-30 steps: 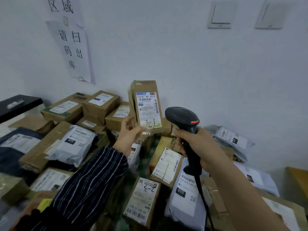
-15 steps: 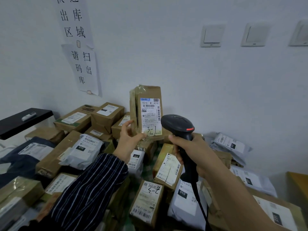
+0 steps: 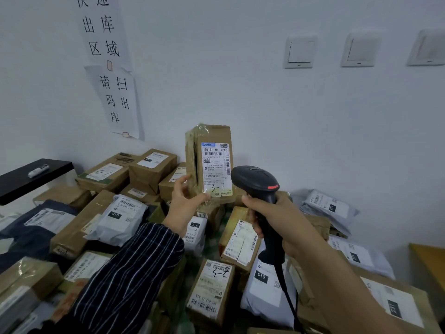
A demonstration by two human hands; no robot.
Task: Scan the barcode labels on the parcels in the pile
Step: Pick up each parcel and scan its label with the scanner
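My left hand (image 3: 185, 201) grips the lower end of a small brown cardboard parcel (image 3: 209, 136), held upright above the pile with its white barcode label (image 3: 216, 168) facing me; "3-1" is handwritten on the label. To its right, my right hand (image 3: 280, 220) grips the handle of a black corded barcode scanner (image 3: 256, 180), whose head sits just right of the label's lower half. Below both hands lies the pile of parcels: brown boxes (image 3: 212, 289) and white mailer bags (image 3: 120, 219), most with labels up.
The pile leans against a white wall with paper signs (image 3: 113, 92) and light switches (image 3: 299, 52). A black shelf (image 3: 21, 182) with a small white device juts in at left. A yellow wooden surface (image 3: 431, 263) shows at the right edge. The scanner cable (image 3: 289, 300) hangs down over the parcels.
The view has tilted upward, showing more of the wall. The parcel and the scanner stay close together in my hands, with the scanner head slightly nearer the label.
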